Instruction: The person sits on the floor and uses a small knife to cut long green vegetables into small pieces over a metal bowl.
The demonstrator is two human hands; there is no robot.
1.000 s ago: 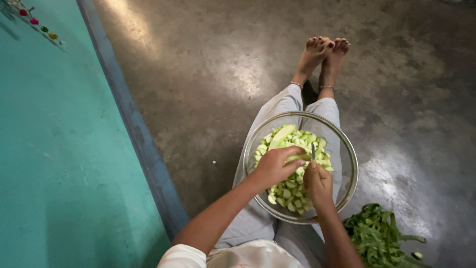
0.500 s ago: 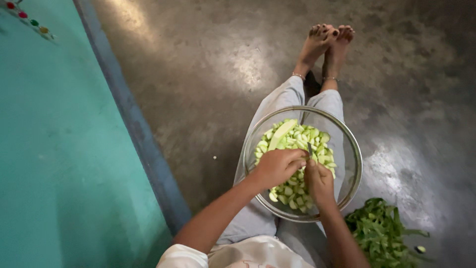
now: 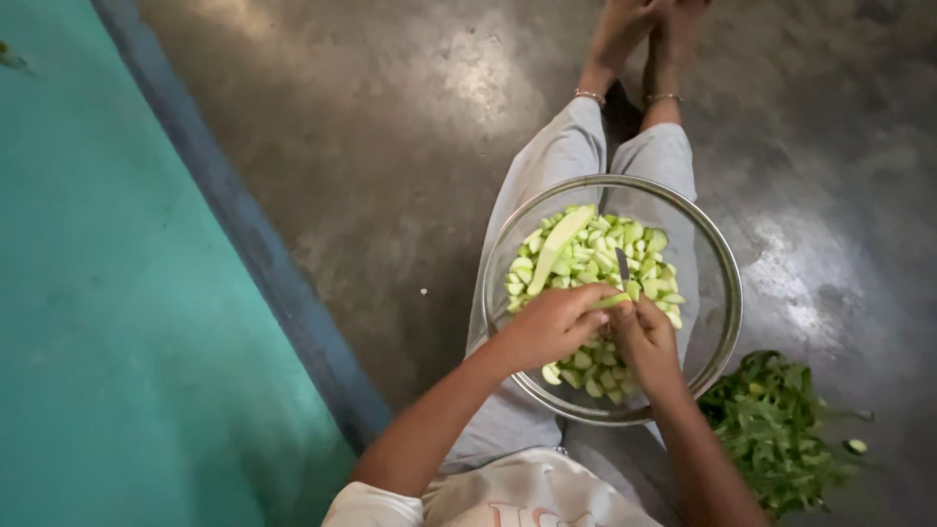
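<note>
You sit on a grey concrete floor [image 3: 390,146], a teal wall [image 3: 117,293] at left. Over the glass bowl [image 3: 717,263] on your lap, your left hand [image 3: 551,327] pinches a pale green piece [image 3: 613,301]; your right hand [image 3: 646,344] grips a small knife [image 3: 622,265]. Green peels [image 3: 771,429] lie at right.

Dim light, glare on floor [image 3: 488,88]

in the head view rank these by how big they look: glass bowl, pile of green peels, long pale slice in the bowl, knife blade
1. glass bowl, largest by far
2. pile of green peels, partly cut off by the arm
3. long pale slice
4. knife blade, only a short tip shows above the right hand
</note>
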